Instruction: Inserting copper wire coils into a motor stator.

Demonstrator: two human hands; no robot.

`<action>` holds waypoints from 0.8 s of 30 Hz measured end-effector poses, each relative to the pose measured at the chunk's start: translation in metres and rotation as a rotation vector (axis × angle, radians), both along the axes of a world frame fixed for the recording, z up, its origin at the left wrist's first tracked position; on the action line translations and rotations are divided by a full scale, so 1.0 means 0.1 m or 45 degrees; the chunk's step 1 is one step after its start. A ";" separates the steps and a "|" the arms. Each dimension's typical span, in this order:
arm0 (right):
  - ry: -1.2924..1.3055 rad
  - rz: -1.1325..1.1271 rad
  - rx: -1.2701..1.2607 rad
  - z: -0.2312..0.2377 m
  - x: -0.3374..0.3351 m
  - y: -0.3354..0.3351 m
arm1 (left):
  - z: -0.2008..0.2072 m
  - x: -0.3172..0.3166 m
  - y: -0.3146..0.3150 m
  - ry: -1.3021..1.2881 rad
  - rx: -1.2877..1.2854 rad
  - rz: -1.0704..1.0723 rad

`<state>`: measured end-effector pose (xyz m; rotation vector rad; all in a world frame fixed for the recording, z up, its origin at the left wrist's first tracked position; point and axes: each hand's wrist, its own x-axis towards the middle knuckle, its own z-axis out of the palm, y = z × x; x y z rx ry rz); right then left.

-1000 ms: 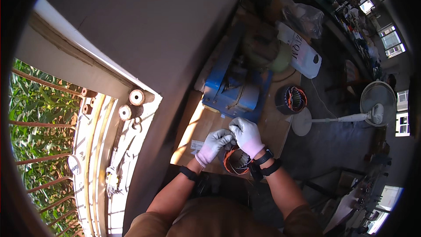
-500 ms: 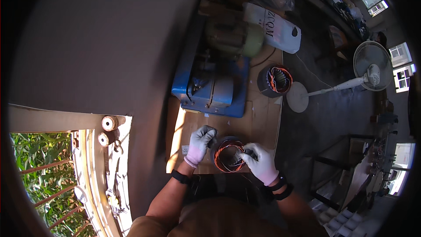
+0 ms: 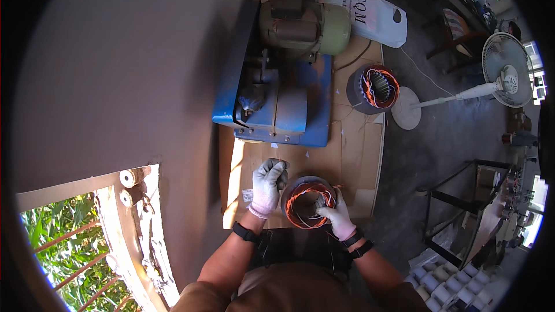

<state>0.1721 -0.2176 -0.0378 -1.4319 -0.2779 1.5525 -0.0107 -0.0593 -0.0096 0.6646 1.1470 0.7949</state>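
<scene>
A motor stator, a dark ring with orange and white windings around its open bore, stands near the front edge of the cardboard-covered bench. My right hand, in a pale glove, grips its right rim, fingers reaching over the windings to the bore. Left of the stator and apart from it, my left hand is closed in a pinch, fingertips up. A faint thin line rises above those fingertips, too fine to name. Farther back on the right stands a second stator with similar orange and white windings.
Beyond my left hand sits a blue machine with a green motor. A white bag lies behind it. A pedestal fan stands on the floor at right, near a dark metal frame. A wall opening is at left.
My right hand has moved from over the windings to a grip on the stator's right rim. My left hand stays pinched beside it. The whole view has shifted slightly.
</scene>
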 end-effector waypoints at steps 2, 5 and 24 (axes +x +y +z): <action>0.008 -0.049 -0.007 0.00 -0.07 -0.04 | -0.03 0.01 0.03 -0.137 -0.135 0.057; 0.031 -0.175 -0.049 0.17 -0.14 0.06 | 0.02 0.09 0.13 -0.157 -0.167 0.060; 0.091 -0.280 -0.081 0.46 -0.17 0.45 | 0.04 0.38 0.54 -0.216 -0.083 0.286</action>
